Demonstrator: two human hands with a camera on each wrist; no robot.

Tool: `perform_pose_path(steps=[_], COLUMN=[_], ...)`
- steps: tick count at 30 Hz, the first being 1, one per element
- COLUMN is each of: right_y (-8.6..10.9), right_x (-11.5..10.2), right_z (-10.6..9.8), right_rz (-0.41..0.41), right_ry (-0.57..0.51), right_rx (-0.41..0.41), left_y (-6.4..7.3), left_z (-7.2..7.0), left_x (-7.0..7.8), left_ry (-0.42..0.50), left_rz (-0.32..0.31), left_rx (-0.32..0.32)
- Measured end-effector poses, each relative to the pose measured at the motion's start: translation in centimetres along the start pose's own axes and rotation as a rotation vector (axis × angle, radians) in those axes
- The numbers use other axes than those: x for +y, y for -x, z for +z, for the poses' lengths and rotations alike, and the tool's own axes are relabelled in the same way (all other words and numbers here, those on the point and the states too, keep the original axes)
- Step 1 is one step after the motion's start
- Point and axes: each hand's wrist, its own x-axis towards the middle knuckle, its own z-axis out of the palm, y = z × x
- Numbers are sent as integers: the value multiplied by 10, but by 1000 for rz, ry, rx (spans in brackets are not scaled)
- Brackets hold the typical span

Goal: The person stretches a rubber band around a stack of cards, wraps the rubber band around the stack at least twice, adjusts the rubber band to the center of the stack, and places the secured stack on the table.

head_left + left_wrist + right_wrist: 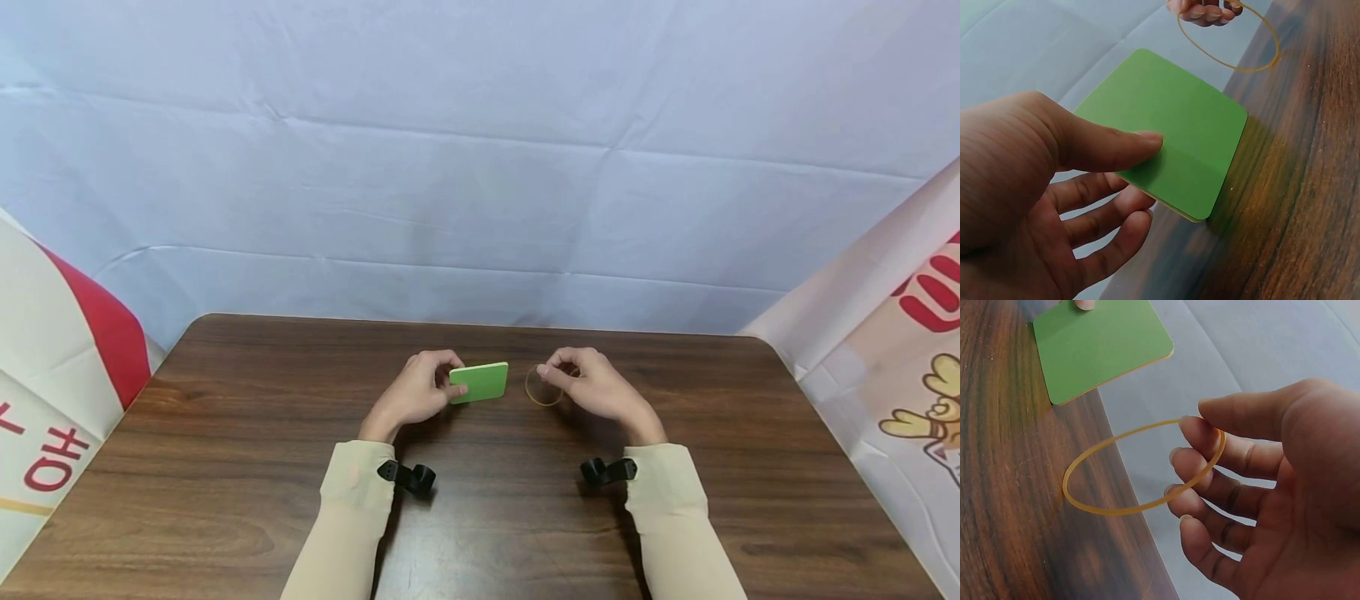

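Observation:
A thin stack of green cards (486, 381) with rounded corners is held by my left hand (416, 388). The thumb (1138, 149) lies flat on the front face, with fingers behind; the cards stand tilted, the lower edge close to the table. To the right, my right hand (594, 386) pinches a yellow-brown rubber band (1116, 512) between thumb and index finger. The band hangs as a loose oval loop towards the cards, apart from them. In the right wrist view the other right fingers (1200, 547) are loosely bent beside the loop.
Both hands are over a dark brown wooden table (225, 467). A pale cloth (480, 167) hangs behind its far edge. Printed banners with red shapes stand at the left (67, 400) and right (900, 367). Each wrist wears a black strap mount (408, 477).

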Motion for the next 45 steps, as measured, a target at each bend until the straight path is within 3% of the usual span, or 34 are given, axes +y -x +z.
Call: perform_pose_path(steps=[12,19,24,29,38,45], right_y=[0,2,5,8,11,11], right_x=[-2,-6,-12,-21,-27,-34], right_z=[-1,-3,-6,-10,-15,-16], right_rz=[3,-12,-52,-79,-236,-492], right_ry=[12,-43,-78,-181,-397,-716], right_rx=[11,74,167,259,438,385], left_y=[0,-1,1,3,6,8], left_z=[0,-1,-6,-14,-27,-32], left_x=[-1,0,1,8,21,28], left_ry=[-11,-1,84,210,408,546], left_rz=[-21,-18,-24,-40,-80,-102], left_rx=[4,15,60,126,196,236])
